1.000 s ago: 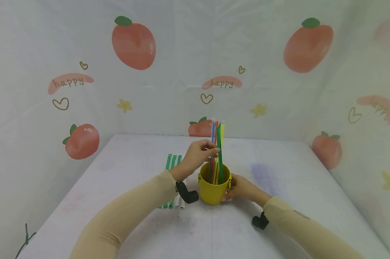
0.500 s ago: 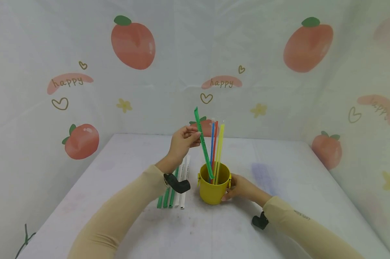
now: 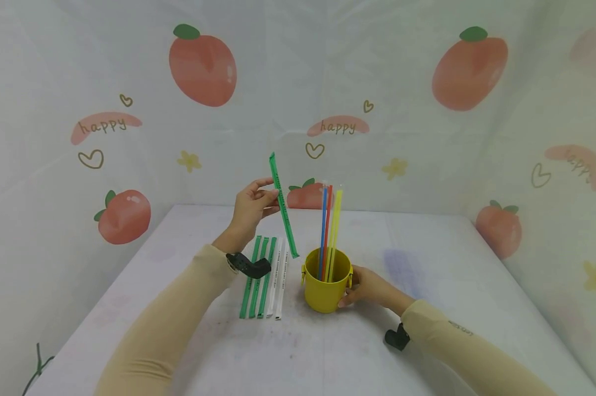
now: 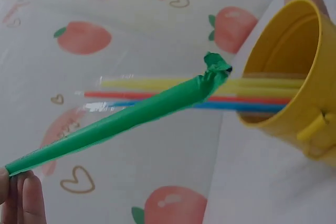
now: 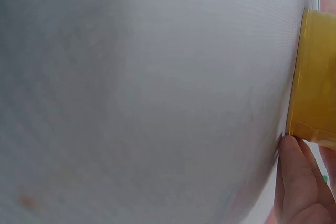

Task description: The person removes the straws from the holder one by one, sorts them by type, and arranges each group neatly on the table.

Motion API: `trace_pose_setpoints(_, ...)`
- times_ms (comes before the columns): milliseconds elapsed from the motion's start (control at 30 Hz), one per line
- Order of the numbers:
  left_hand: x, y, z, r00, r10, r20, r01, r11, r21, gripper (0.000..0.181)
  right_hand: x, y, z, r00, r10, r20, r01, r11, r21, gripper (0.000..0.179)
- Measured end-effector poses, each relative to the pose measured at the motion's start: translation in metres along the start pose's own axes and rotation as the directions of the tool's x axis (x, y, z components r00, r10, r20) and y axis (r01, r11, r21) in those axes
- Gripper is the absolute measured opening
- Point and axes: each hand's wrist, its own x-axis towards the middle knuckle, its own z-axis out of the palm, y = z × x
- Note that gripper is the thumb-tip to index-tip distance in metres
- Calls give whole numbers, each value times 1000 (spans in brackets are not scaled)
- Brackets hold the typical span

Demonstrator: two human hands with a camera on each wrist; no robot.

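My left hand [image 3: 250, 206] pinches a green paper-wrapped straw [image 3: 284, 212] near its middle. The straw tilts in the air, its lower end just left of the yellow bucket [image 3: 323, 297] and above rim height. In the left wrist view its crumpled end [image 4: 215, 72] crosses in front of the straws in the bucket. Blue [image 3: 323, 231], red [image 3: 327, 220] and yellow straws [image 3: 335, 225] in clear film stand in the bucket. At the bucket's lower right side, my right hand [image 3: 369, 286] grips it with thumb and fingers; some fingers are hidden behind it.
Left of the bucket lies a row of green-wrapped straws [image 3: 253, 297] and white-wrapped straws [image 3: 280, 286], partly under the left wrist camera [image 3: 250, 267]. They rest on a white-covered table [image 3: 298, 357]. A white curtain [image 3: 278, 66] with peach prints hangs behind.
My left hand has drawn the green straw up out of the bucket and carried it left. The right hand and the bucket have stayed in place.
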Motion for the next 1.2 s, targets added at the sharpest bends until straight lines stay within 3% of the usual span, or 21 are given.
trace_pose_setpoints(200,6,-3,-21,1000,-27,-15,27,1000,1,41,0,0,-1,1000,-18,7,18,1000,14,65)
trace_pose_setpoints(533,8,-22,-57,991,-130,14,127,983,132,44,-2,-2,0,1000,-22,0,22,1000,21,66)
trace_pose_setpoints(867,2,-52,-90,964,-261,52,235,926,296,47,0,-1,0,1000,-20,6,20,999,38,65)
trace_pose_setpoints(1200,-5,-81,-111,929,-368,-21,349,861,369,47,0,-1,1,1000,-24,0,24,1000,15,63)
